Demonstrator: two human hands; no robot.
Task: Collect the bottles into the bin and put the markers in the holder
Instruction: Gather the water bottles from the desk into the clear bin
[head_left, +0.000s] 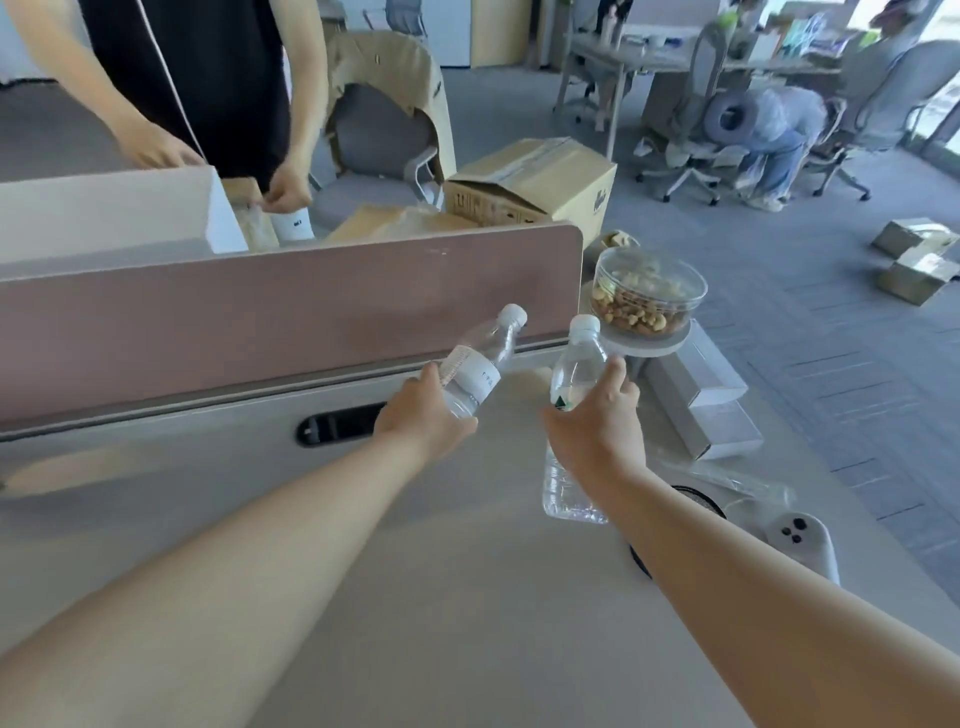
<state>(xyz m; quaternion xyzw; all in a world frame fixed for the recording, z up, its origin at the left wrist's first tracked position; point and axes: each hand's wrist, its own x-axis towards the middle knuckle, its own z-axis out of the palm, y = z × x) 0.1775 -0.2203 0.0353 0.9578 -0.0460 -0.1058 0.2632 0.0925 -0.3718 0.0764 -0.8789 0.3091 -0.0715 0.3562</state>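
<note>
My left hand (422, 410) grips a clear plastic bottle with a white label and white cap (480, 364), tilted with its cap pointing up and to the right. My right hand (597, 421) holds a second clear bottle with a white cap (574, 364) around its middle, nearly upright above the desk; its base shows below my wrist. Both bottles are lifted off the pale desk (363, 571), their caps close together near the pink divider panel (285, 312). No bin, marker or holder is visible.
A clear tub of nuts (644, 296) sits on a round stand at the desk's far right corner, beside white boxes (701, 395). A white controller (800, 535) lies at the right edge. Another person stands behind the divider; cardboard boxes and chairs lie beyond.
</note>
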